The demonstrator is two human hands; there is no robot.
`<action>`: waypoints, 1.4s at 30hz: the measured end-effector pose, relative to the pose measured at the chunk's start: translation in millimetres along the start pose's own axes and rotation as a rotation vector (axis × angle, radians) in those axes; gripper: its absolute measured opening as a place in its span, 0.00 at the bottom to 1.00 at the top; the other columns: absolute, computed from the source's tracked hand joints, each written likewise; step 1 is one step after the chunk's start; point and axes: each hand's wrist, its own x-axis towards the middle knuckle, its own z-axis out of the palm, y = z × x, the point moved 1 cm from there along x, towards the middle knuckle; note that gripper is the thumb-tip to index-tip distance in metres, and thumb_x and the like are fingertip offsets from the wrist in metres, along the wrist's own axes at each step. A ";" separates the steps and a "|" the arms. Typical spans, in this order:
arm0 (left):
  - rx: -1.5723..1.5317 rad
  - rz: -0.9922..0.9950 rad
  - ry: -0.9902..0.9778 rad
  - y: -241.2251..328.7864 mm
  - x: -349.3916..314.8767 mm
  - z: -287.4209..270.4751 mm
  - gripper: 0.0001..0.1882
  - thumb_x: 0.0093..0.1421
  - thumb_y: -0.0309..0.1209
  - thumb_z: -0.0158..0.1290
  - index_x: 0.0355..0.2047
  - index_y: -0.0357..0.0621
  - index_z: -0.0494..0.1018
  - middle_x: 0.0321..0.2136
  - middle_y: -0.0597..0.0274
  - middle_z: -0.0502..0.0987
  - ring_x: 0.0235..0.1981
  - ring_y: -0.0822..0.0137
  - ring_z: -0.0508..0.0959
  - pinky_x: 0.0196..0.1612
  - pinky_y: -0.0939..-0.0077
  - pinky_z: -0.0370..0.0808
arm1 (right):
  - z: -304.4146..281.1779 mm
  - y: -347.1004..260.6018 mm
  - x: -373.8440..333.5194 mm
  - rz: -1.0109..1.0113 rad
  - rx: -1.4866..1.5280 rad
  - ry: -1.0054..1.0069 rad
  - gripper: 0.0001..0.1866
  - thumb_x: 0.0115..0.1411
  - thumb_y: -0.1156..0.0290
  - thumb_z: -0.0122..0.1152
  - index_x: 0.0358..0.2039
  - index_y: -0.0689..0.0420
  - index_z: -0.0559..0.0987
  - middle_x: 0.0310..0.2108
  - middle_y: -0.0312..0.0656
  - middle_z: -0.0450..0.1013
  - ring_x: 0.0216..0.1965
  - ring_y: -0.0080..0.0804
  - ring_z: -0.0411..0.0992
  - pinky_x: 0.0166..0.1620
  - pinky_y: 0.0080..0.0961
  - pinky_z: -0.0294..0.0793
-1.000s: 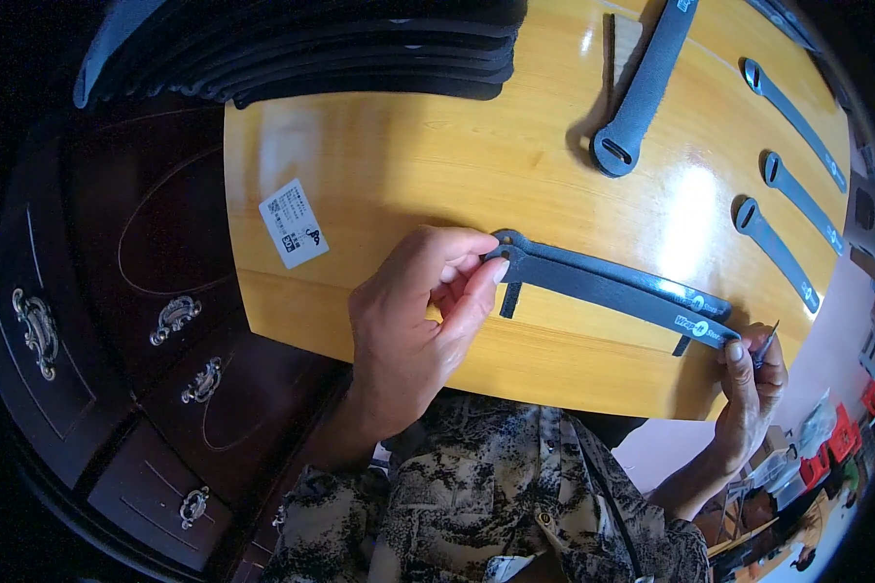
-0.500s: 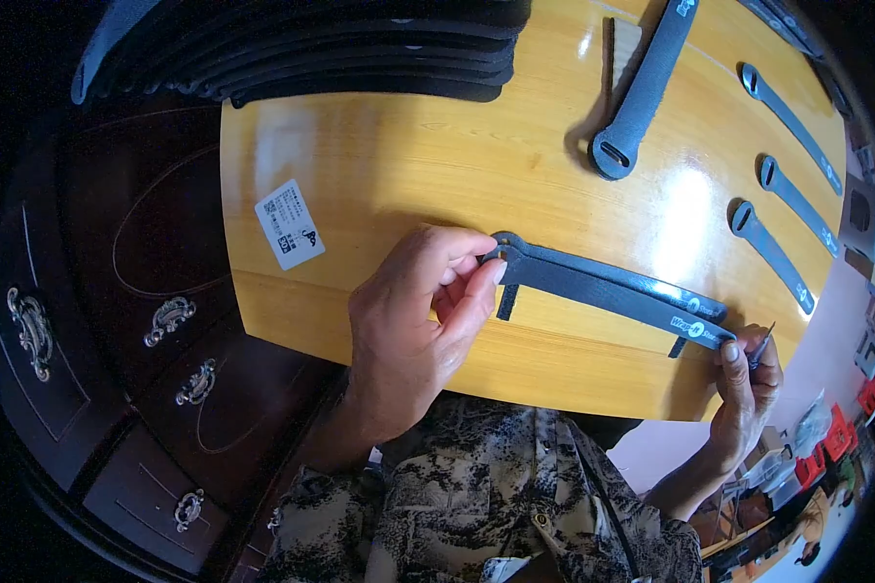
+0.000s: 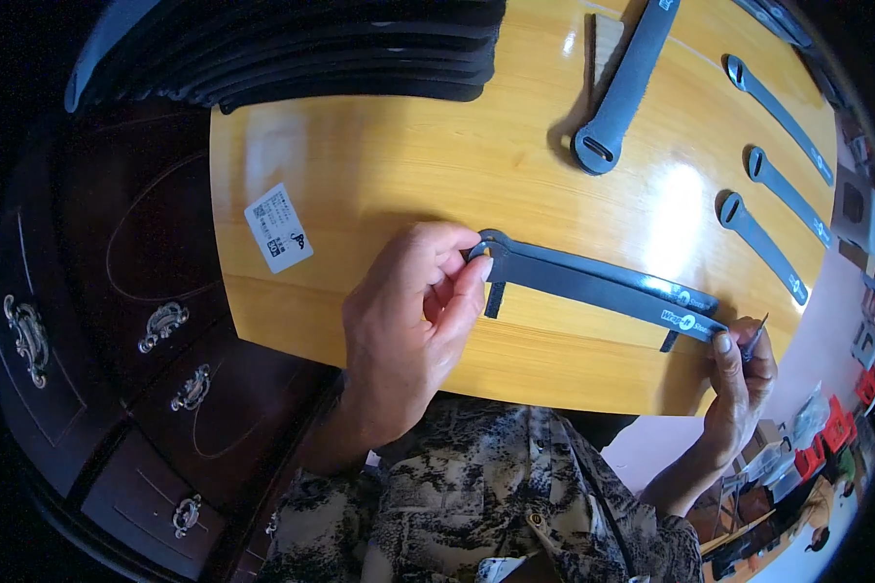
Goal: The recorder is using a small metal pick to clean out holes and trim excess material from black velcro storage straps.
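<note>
A dark grey fabric strap (image 3: 593,294) with a rounded, slotted head is stretched between my two hands, low over the table's near side. My left hand (image 3: 394,325) pinches the slotted head between thumb and index finger. At the printed end, my right hand (image 3: 739,384) grips the strap with its thumb on top; a thin dark pointed piece juts from those fingers, its kind unclear. Another strap (image 3: 651,282) lies just behind the held one, mostly alongside it. Under them a short dark strip (image 3: 494,300) shows near the head, and a second dark bit (image 3: 669,340) near the printed end.
Beyond the straps, a pile of straps (image 3: 617,107) rests on a pale wedge-shaped block (image 3: 607,44). Three single straps (image 3: 763,248) lie at the right. A black stack (image 3: 360,58) fills the far left. A white label card (image 3: 279,228) lies on the wooden table (image 3: 360,175).
The view has shifted slightly, so the table and straps appear a little further left. Both hands keep the same hold on the strap.
</note>
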 end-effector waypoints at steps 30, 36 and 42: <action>0.065 0.036 -0.029 2.2 -0.6 3.5 0.07 0.54 0.15 0.55 0.30 0.38 0.71 0.20 0.70 0.67 0.20 0.82 0.63 0.24 0.87 0.60 | 11.0 -16.1 4.7 0.007 -0.175 0.070 0.11 0.52 0.70 0.69 0.23 0.60 0.75 0.16 0.26 0.63 0.19 0.11 0.57 0.22 0.12 0.54; 0.060 0.032 -0.032 1.2 0.5 6.6 0.06 0.54 0.15 0.55 0.30 0.38 0.71 0.20 0.71 0.67 0.20 0.82 0.64 0.25 0.87 0.61 | 9.5 -16.8 5.8 0.027 -0.176 0.073 0.11 0.52 0.70 0.69 0.24 0.60 0.75 0.16 0.27 0.63 0.19 0.12 0.58 0.22 0.12 0.55; 0.046 0.009 -0.034 3.4 -2.1 3.9 0.06 0.55 0.15 0.54 0.30 0.37 0.70 0.21 0.71 0.67 0.21 0.83 0.63 0.25 0.88 0.61 | 14.1 -18.0 4.5 0.017 -0.196 0.061 0.11 0.52 0.71 0.69 0.24 0.61 0.75 0.17 0.29 0.64 0.21 0.13 0.59 0.23 0.13 0.59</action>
